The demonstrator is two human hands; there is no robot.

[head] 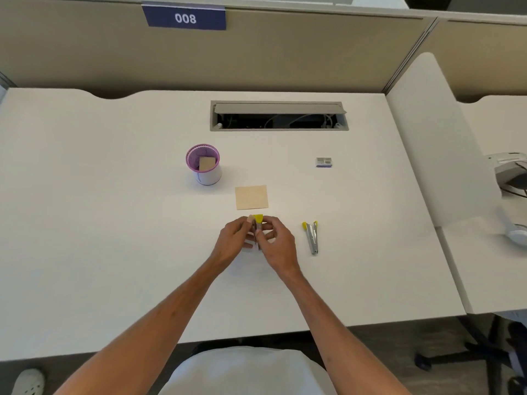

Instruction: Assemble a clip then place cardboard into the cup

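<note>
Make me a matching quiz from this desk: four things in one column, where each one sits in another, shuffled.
Things:
1. stapler
2. staple remover
3. purple cup
4. staple box

Places:
A. far right of the desk
B. held in both hands
C. lying right of the hands
D. far left of the notepad

Pairs: 1-B, 2-C, 3-D, 4-A

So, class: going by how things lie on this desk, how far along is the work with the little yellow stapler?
Done: a second yellow stapler lies set aside on the desk, and one tan card stands in the purple cup.
In hand: left hand and right hand both pinch a yellow stapler.
Left: the tan sheet lies untouched, the staple box too.
</note>
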